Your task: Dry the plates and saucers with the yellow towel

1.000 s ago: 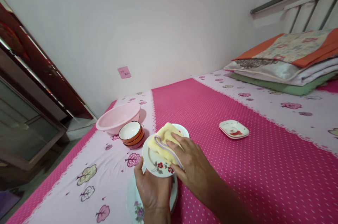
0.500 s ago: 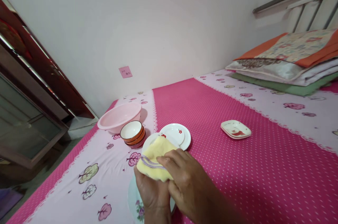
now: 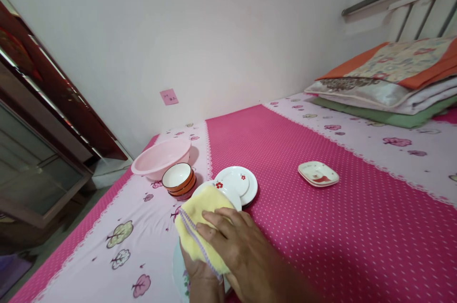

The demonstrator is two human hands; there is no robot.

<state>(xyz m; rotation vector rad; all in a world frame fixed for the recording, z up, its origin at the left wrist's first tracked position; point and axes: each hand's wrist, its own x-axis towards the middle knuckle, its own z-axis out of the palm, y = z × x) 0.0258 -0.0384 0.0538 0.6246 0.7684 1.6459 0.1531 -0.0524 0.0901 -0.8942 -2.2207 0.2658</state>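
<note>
Holding a soft, fleecy yellow cloth (image 3: 193, 217) with purple edge stitching beneath the loosely spread right hand (image 3: 232, 243), pressing it over a round, glossy white plate (image 3: 230, 195); supporting that plate from below in the left hand (image 3: 200, 270), with the grip mostly hidden by the cloth; above a pale, flower-printed lower plate (image 3: 178, 272) on a pink-and-white bedspread (image 3: 321, 231), near rounded, orange-sided bowls (image 3: 177, 177) in a stack, a smooth pink basin (image 3: 160, 154) and, farther right, shallow squarish dishes (image 3: 316, 172)
</note>
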